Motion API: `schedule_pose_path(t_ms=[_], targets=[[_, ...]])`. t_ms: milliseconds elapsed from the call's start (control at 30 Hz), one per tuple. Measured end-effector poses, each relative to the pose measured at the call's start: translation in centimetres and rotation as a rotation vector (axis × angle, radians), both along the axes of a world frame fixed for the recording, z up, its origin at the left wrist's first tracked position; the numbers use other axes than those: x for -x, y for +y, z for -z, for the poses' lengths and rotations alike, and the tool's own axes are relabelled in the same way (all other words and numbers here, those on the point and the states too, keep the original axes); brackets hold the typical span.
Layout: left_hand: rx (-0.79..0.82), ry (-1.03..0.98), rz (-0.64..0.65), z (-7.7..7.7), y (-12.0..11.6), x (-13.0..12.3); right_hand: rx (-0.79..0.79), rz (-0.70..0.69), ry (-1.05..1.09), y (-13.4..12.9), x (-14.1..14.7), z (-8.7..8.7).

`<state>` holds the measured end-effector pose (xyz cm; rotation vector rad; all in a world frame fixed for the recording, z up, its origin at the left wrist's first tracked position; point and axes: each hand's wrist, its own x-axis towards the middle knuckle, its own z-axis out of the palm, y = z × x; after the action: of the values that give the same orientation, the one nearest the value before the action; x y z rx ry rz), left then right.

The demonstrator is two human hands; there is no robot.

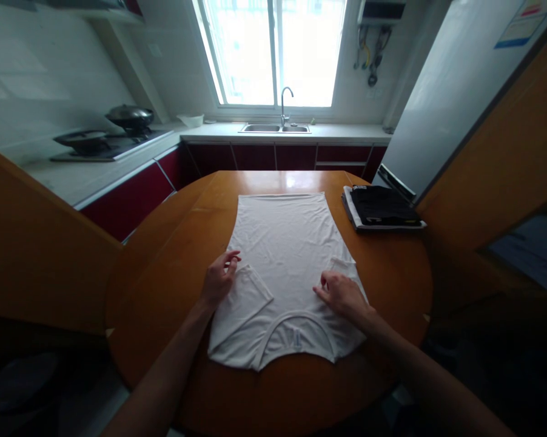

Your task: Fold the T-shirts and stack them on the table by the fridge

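A white T-shirt [287, 243] lies spread on the round wooden table [173, 255], its neckline towards me and its bottom hem at the far side. Both sleeves are folded inward over the body. My left hand [219, 276] is at the shirt's left edge, beside the folded left sleeve [248, 291]; its fingers are loosely bent and apart, with nothing in them. Over the right sleeve [344, 266], my right hand [341, 292] has its fingers curled together at the fabric, and the hand covers part of that sleeve.
A stack of folded dark and white clothes [385, 206] sits on the table's right side. Beyond the table are a counter with a sink [273, 128], a stove with a lidded pan [130, 115] at left, and a fridge [428, 103] at right.
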<state>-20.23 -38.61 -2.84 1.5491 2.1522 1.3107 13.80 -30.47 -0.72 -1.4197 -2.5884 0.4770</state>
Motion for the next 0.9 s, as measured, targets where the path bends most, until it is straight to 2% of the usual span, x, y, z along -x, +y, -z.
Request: schedule_pose_path(t_ms=[167,400,567,733,900], targets=[[-0.005,-0.007,0.004,0.1,-0.2,0.2,-0.038,0.033,-0.041,-1.4,0.4,0.0],[0.017,-0.019,0.012,0.0,0.0,-0.1,0.024,-0.027,0.05,-1.0,-0.8,-0.4],[0.011,-0.009,0.025,0.2,-0.1,0.1,-0.163,0.065,0.062,1.0,-1.2,1.2],[0.021,-0.004,0.015,0.1,-0.1,0.1,-0.105,0.03,-0.078,2.3,-1.5,3.4],[0.01,-0.003,0.021,-0.1,-0.2,0.0,-0.172,0.079,-0.051,2.7,-1.7,4.1]])
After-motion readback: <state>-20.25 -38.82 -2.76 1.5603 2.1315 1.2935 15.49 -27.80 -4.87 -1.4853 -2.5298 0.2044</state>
